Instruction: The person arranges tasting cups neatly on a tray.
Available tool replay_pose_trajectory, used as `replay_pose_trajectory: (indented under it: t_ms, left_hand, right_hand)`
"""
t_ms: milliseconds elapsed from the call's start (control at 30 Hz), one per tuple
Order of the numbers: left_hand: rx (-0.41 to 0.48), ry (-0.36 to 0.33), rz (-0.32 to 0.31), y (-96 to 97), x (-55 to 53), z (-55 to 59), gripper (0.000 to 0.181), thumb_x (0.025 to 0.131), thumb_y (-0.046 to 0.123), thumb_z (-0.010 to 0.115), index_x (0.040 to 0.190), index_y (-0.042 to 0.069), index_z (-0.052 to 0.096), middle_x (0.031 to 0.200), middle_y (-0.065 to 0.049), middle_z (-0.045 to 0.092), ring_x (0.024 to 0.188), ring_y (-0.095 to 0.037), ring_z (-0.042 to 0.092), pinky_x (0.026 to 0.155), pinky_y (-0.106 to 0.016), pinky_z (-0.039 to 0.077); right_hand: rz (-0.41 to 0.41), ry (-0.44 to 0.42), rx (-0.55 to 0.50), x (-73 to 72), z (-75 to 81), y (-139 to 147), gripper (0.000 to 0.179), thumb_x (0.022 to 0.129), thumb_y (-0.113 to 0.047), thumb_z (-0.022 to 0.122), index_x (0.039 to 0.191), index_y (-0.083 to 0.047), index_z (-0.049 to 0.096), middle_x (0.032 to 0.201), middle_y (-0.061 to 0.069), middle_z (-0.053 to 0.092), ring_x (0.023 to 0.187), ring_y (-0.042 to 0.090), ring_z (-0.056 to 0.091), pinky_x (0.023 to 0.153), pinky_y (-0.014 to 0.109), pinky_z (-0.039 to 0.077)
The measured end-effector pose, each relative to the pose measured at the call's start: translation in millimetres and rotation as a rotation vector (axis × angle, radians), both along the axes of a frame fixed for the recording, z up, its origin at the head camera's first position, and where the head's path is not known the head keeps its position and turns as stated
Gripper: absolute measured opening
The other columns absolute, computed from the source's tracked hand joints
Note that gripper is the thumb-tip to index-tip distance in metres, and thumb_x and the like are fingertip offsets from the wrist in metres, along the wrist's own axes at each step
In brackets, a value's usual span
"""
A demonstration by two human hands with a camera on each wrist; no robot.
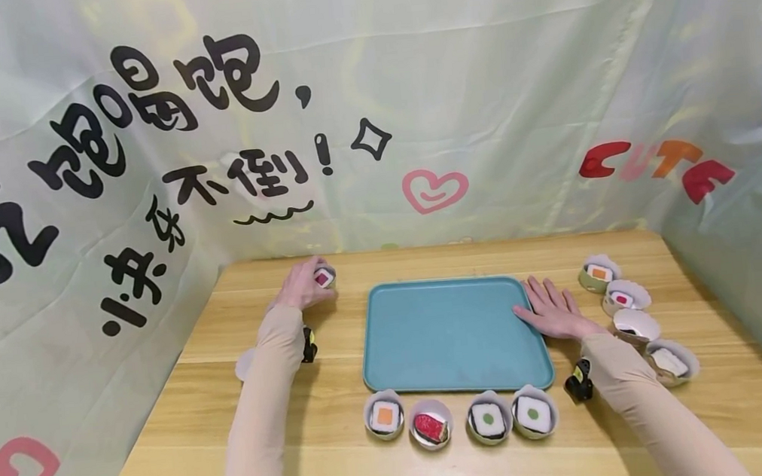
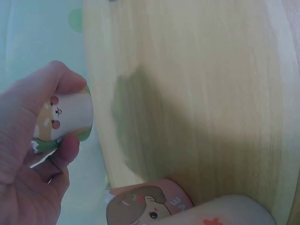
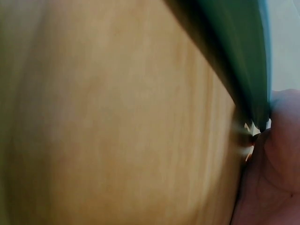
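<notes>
Leftmost, pale cup (image 1: 245,364): partly hidden behind the left sleeve.
Left hand (image 1: 299,285): thumb and fingers pinch a cartoon-printed cup (image 2: 72,112), magenta-centred sushi (image 1: 323,277) inside, left of the tray, near the table's far edge.
Front row: four sushi cups (image 1: 432,445), one orange-centred, one red-topped, two green-centred.
Blue tray (image 1: 453,330): flat, just behind that row.
Right hand (image 1: 554,313): fingers spread wide, thumb at the tray's right rim.
Right side: four more cups (image 1: 595,280), curving toward the sleeve.

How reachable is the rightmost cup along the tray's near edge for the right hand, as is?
Probably yes: the right hand rests spread at the right edge of the tray, close to that cup. Only the tray's low near corner seems to lie between.
</notes>
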State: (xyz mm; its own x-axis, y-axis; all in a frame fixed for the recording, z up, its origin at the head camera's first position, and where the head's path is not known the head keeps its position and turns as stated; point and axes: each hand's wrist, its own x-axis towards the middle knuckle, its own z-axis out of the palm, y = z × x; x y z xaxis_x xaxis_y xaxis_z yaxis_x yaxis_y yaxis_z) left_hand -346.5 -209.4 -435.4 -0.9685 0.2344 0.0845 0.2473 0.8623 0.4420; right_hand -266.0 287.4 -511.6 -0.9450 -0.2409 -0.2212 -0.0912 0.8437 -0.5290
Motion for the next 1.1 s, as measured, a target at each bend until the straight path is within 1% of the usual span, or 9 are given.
replay_pose_trajectory:
  t_ms: [133, 233, 367, 467, 533, 700, 867, 1000, 1100]
  left_hand:
    - [0.038, 0.017, -0.031, 4.6, -0.8, 1.2, 0.057, 0.075, 0.018, 0.084, 0.126, 0.007, 0.06, 0.117, -0.019, 0.069, 0.099, -0.032, 0.064, 0.086, -0.042, 0.054]
    - [0.056, 0.033, -0.042, 10.3, 1.4, 4.1, 0.057, 0.076, 0.019, 0.082, 0.127, 0.008, 0.061, 0.116, -0.018, 0.069, 0.096, -0.03, 0.064, 0.08, -0.036, 0.052]
    - [0.096, 0.036, -0.045, 17.4, 5.2, 7.0, 0.058, 0.077, 0.019, 0.078, 0.132, 0.007, 0.06, 0.114, -0.018, 0.07, 0.091, -0.028, 0.063, 0.073, -0.029, 0.048]
    - [0.123, 0.052, -0.05, 21.2, 5.6, 6.4, 0.06, 0.078, 0.02, 0.076, 0.134, 0.006, 0.058, 0.112, -0.018, 0.07, 0.089, -0.027, 0.063, 0.071, -0.028, 0.047]
    - [0.128, 0.078, -0.059, 23.3, 5.1, 5.3, 0.059, 0.078, 0.021, 0.075, 0.133, 0.006, 0.059, 0.11, -0.018, 0.071, 0.087, -0.026, 0.063, 0.071, -0.028, 0.048]
    - [0.13, 0.131, -0.099, 27.6, 4.6, 4.4, 0.058, 0.079, 0.023, 0.077, 0.131, 0.007, 0.06, 0.107, -0.016, 0.072, 0.085, -0.025, 0.064, 0.071, -0.029, 0.05]
    - [0.117, 0.18, -0.152, 31.9, 5.4, 5.5, 0.051, 0.079, 0.024, 0.078, 0.126, 0.01, 0.064, 0.104, -0.012, 0.073, 0.083, -0.023, 0.065, 0.07, -0.029, 0.051]
    - [0.078, 0.21, -0.188, 36.0, 6.3, 5.8, 0.045, 0.08, 0.025, 0.078, 0.122, 0.012, 0.067, 0.099, -0.01, 0.072, 0.08, -0.021, 0.064, 0.066, -0.027, 0.05]
    - [0.038, 0.214, -0.201, 39.8, 7.6, 6.1, 0.043, 0.081, 0.027, 0.078, 0.12, 0.014, 0.068, 0.097, -0.009, 0.073, 0.078, -0.019, 0.064, 0.065, -0.025, 0.049]
  right_hand:
    - [-0.002, -0.002, 0.0, 0.1, 0.0, 0, 0.109, 0.092, -0.081, 0.03, 0.161, 0.0, 0.005, 0.169, 0.024, -0.007, 0.153, 0.049, -0.016, 0.116, 0.069, -0.018]
    - [-0.002, -0.001, -0.002, -0.5, -0.8, 0, 0.111, 0.091, -0.083, 0.029, 0.161, 0.0, 0.005, 0.169, 0.024, -0.007, 0.153, 0.049, -0.016, 0.116, 0.069, -0.018]
    - [-0.001, 0.003, 0.001, -1.6, -1.9, 1, 0.111, 0.091, -0.083, 0.029, 0.161, 0.0, 0.005, 0.169, 0.024, -0.007, 0.153, 0.049, -0.016, 0.116, 0.069, -0.017]
    - [0.0, 0.002, 0.0, -1.9, -2.1, 1, 0.11, 0.092, -0.082, 0.029, 0.161, 0.0, 0.005, 0.169, 0.024, -0.006, 0.153, 0.049, -0.016, 0.116, 0.069, -0.017]
    - [0.0, 0.002, 0.002, -2.2, -2.7, 1, 0.11, 0.092, -0.082, 0.029, 0.161, 0.0, 0.005, 0.169, 0.023, -0.006, 0.153, 0.049, -0.016, 0.116, 0.069, -0.017]
    - [0.001, 0.008, 0.005, -2.9, -3.7, 2, 0.113, 0.09, -0.085, 0.027, 0.161, -0.001, 0.005, 0.169, 0.023, -0.007, 0.153, 0.049, -0.015, 0.116, 0.069, -0.017]
    - [0.004, 0.018, 0.006, -2.6, -4.3, 2, 0.116, 0.088, -0.088, 0.027, 0.161, -0.001, 0.005, 0.169, 0.023, -0.006, 0.153, 0.05, -0.015, 0.116, 0.07, -0.016]
    - [0.005, 0.019, 0.002, -2.1, -4.4, 2, 0.116, 0.088, -0.088, 0.027, 0.161, 0.0, 0.005, 0.169, 0.024, -0.006, 0.153, 0.05, -0.015, 0.116, 0.07, -0.015]
    - [0.003, 0.014, 0.0, -1.4, -3.4, 1, 0.114, 0.089, -0.086, 0.028, 0.161, 0.0, 0.005, 0.169, 0.024, -0.005, 0.153, 0.05, -0.014, 0.116, 0.07, -0.015]
